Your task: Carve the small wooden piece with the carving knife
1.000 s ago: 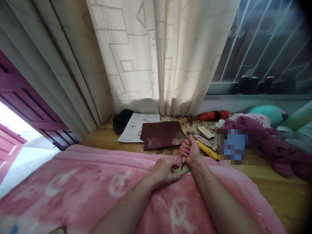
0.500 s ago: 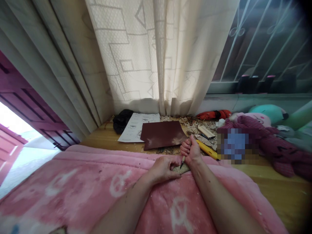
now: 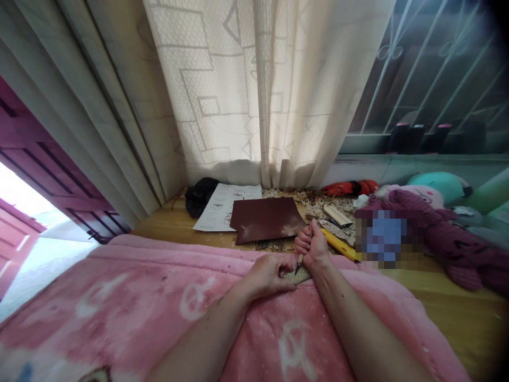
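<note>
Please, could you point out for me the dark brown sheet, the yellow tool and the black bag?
Dark brown sheet (image 3: 267, 218): head view, middle of its surface.
Yellow tool (image 3: 339, 244): head view, middle of its body.
Black bag (image 3: 199, 199): head view, crumpled middle.

You're seeing a pink blanket (image 3: 131, 297) with whitish lettering below, and grey-lined cream curtains (image 3: 222, 85) up top.

left hand (image 3: 269, 275): bare | right hand (image 3: 312, 247): bare | left forearm (image 3: 202, 330): bare | right forearm (image 3: 358, 318): bare, small dark spot (image 3: 342, 295)
</note>
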### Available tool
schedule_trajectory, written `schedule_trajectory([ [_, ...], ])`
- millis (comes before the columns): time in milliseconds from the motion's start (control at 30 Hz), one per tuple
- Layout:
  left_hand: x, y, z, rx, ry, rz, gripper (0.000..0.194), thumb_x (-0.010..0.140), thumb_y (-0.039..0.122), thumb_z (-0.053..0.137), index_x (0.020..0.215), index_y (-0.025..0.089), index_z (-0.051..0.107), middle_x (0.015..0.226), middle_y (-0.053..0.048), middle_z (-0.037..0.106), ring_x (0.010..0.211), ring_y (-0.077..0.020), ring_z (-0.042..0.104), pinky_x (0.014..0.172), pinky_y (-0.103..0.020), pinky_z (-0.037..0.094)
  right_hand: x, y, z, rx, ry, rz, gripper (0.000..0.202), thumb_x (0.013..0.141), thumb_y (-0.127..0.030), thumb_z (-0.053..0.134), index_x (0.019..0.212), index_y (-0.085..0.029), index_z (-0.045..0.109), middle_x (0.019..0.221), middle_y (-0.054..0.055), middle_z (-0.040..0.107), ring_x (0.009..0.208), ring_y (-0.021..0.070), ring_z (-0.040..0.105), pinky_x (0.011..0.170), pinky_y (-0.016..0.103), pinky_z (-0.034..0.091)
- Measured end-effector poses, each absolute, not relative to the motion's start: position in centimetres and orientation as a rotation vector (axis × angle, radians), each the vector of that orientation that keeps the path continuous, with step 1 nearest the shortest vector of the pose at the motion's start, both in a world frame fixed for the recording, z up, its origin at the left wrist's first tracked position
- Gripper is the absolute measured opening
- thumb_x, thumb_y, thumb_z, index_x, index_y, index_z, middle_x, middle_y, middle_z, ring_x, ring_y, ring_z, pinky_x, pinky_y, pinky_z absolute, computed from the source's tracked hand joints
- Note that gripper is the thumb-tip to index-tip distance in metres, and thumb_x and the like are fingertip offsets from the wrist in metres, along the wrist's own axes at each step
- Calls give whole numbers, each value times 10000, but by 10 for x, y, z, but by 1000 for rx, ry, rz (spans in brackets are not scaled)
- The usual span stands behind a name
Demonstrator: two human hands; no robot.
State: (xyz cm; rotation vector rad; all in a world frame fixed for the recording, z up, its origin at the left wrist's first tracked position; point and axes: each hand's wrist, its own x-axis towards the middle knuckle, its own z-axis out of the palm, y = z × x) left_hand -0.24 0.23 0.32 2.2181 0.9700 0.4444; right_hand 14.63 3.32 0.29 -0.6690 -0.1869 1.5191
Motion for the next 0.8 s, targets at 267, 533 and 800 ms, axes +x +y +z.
schedule_trajectory([
  [267, -3, 3, 2, 2230, 946, 460, 322, 582, 302, 710, 596, 146, 429, 585, 73, 376, 571, -66, 334, 506, -199, 205, 141, 33, 6, -706, -206, 1544, 426, 858, -442, 397, 537, -188, 281, 354, -98, 182, 278, 39, 88, 255, 134, 56],
  [533, -2, 4, -2, 2208, 954, 464, 305, 564, 289, 715, 597, 150, 445, 574, 75, 368, 555, -66, 325, 509, -194, 212, 140, 34, 5, -708, -264, 1513, 465, 835, -515, 403, 525, -189, 288, 361, -98, 172, 289, 41, 79, 247, 137, 64],
  [800, -2, 5, -3, 2232, 975, 435, 261, 554, 265, 713, 618, 155, 485, 593, 70, 387, 575, -75, 343, 508, -201, 213, 138, 35, 3, -689, -340, 1577, 458, 827, -507, 423, 526, -191, 286, 376, -100, 172, 304, 41, 71, 252, 135, 62],
])
